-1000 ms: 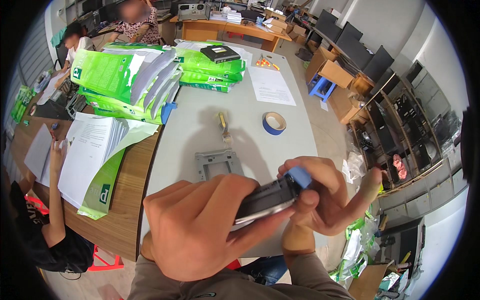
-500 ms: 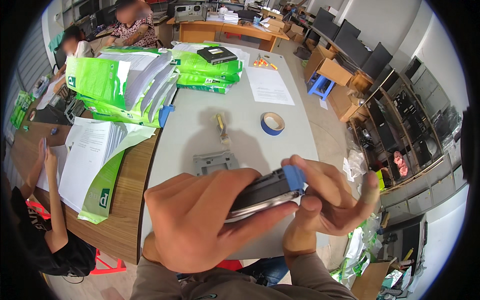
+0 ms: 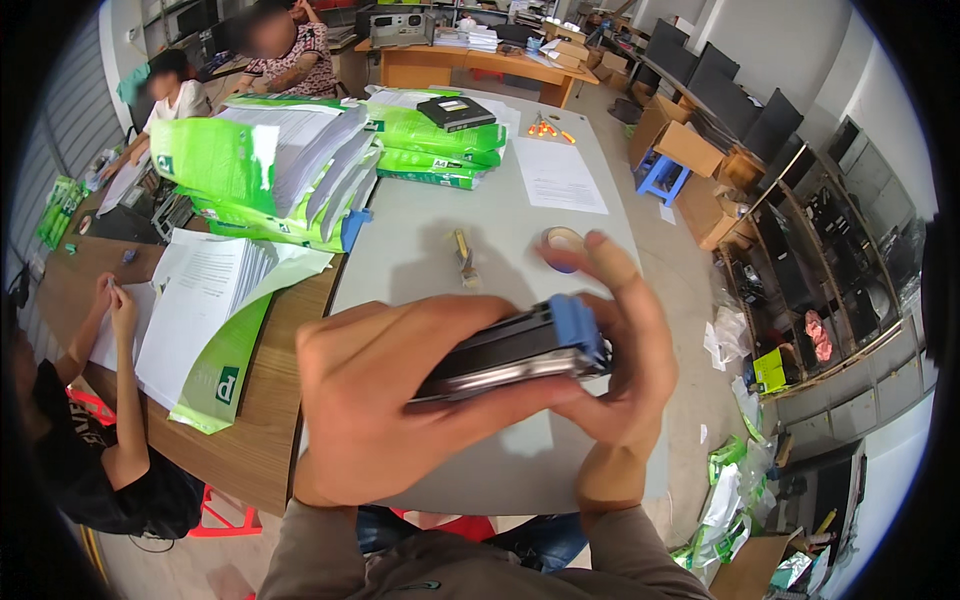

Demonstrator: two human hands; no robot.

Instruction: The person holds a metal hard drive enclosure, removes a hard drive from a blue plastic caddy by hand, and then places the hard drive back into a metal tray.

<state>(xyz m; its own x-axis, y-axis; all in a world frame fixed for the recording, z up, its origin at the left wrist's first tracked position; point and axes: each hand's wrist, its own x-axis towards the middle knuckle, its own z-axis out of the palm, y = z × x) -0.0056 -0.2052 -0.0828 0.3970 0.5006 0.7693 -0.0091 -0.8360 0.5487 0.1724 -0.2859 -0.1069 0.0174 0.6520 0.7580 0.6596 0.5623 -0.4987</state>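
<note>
I hold the flat drive (image 3: 510,355) above the grey table (image 3: 420,260), left hand (image 3: 390,400) wrapped closed, right hand (image 3: 625,350) pinching its blue end; it seems rigid, rather heavy, so I grip the edges.

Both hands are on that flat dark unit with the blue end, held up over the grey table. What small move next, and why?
Probably lower the flat dark unit a little toward the grey table. The left hand wraps its near side and the right hand pinches the blue end, so it hangs unsupported and blocks the view below it.
</note>
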